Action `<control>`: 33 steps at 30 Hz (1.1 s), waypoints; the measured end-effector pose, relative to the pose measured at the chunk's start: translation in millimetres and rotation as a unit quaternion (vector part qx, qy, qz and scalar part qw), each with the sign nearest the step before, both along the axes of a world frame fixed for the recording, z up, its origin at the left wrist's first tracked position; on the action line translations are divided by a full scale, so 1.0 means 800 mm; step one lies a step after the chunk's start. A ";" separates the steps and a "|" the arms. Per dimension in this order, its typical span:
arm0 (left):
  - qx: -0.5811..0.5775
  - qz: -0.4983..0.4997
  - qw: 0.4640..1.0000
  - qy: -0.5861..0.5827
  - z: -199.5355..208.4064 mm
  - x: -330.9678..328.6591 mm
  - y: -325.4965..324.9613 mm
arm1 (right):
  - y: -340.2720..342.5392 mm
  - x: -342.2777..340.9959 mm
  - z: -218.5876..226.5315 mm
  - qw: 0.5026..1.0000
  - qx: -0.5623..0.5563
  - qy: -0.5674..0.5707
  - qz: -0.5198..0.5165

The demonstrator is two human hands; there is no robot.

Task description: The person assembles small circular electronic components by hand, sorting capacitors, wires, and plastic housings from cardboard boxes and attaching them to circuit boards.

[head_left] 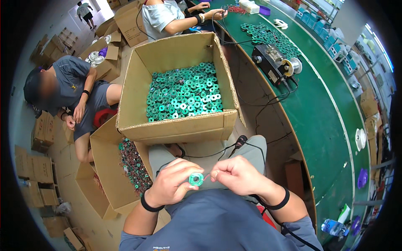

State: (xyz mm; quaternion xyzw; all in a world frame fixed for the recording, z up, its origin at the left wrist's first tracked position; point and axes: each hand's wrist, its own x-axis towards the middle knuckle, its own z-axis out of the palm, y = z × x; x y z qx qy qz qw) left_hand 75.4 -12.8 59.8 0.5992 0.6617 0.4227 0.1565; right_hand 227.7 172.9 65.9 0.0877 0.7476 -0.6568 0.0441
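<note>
My left hand (175, 180) grips a green ring-shaped part (195, 179) with a round hole in its middle, held upright over my lap. A short thin reddish wire (206, 177) sticks out from the ring's right side. My right hand (232, 175) is closed in a pinch of thumb and forefinger on the wire's free end. Past my hands stands a large cardboard box (176, 133) holding a heap of similar green rings (184, 94). At its left, a lower cardboard box (109, 167) contains more ring parts with reddish wires (135, 167).
A long green workbench (322, 138) curves along my right, carrying a black soldering device (270, 62) and a spread of green rings (272, 37). Cables (268, 102) hang from its edge. One person (73, 83) sits at the left, another (167, 19) at the bench ahead.
</note>
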 end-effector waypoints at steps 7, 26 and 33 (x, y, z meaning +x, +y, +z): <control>0.003 0.002 1.000 -0.010 -0.006 -0.001 0.006 | 0.010 -0.004 0.008 0.998 0.039 -0.049 -0.005; -0.009 0.009 0.997 -0.070 -0.024 0.006 0.004 | 0.007 -0.002 0.000 0.993 0.114 0.035 0.020; -0.007 -0.005 0.998 -0.058 -0.023 0.008 0.011 | 0.009 -0.001 0.011 0.988 0.137 0.071 0.015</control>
